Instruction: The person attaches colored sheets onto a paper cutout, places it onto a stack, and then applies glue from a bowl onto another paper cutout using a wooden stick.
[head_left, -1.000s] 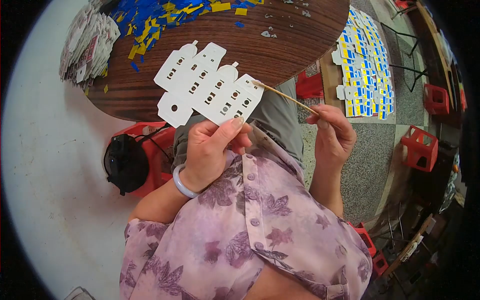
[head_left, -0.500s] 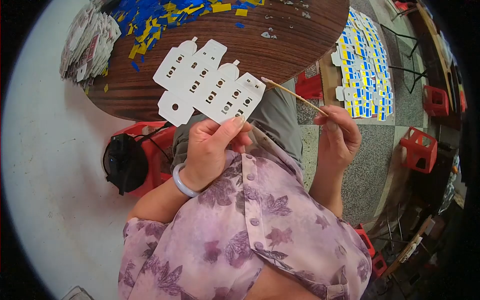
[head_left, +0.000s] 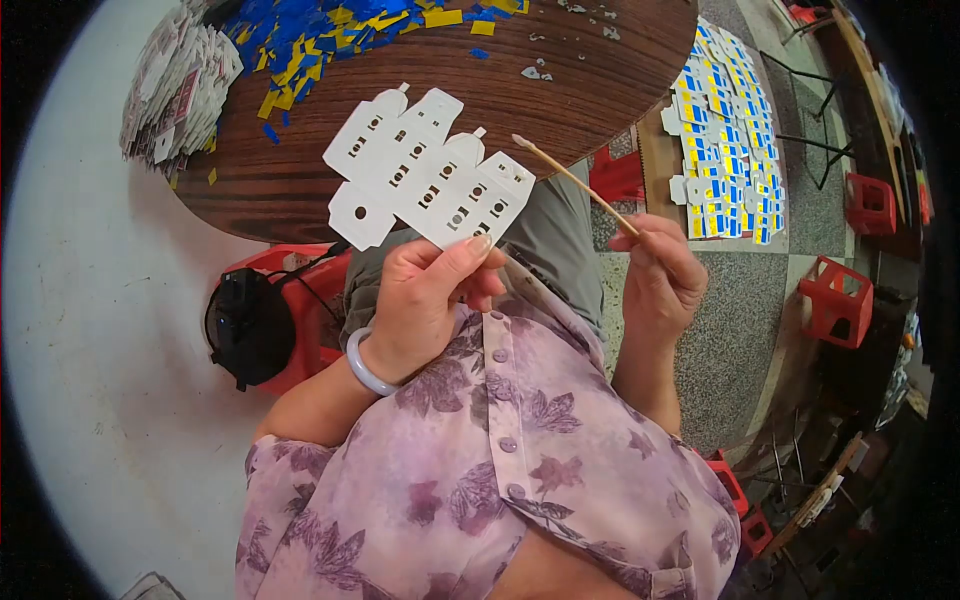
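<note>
My left hand (head_left: 437, 285) pinches the lower edge of a flat white die-cut box blank (head_left: 420, 170), with the thumb on top. Rows of small cut-out holes run across the blank, and rounded tabs stick out along its far edge. Between the thumb and fingers of my right hand (head_left: 660, 270) is a thin wooden stick (head_left: 580, 187) with a whitish tip, like a cotton swab. That tip is just beyond the blank's right-hand corner, apart from it.
A dark round wooden table (head_left: 400, 90) bears blue and yellow pieces (head_left: 300, 60) and a stack of folded cartons (head_left: 172, 85). Blue, yellow and white blanks (head_left: 725, 140) cover a surface at right. Red stools (head_left: 835, 300) stand around; a black bag (head_left: 250, 325) rests at left.
The box blank has shifted slightly to the right in my left hand. My right hand has moved left and a little down, and the stick has swung to a steeper slant.
</note>
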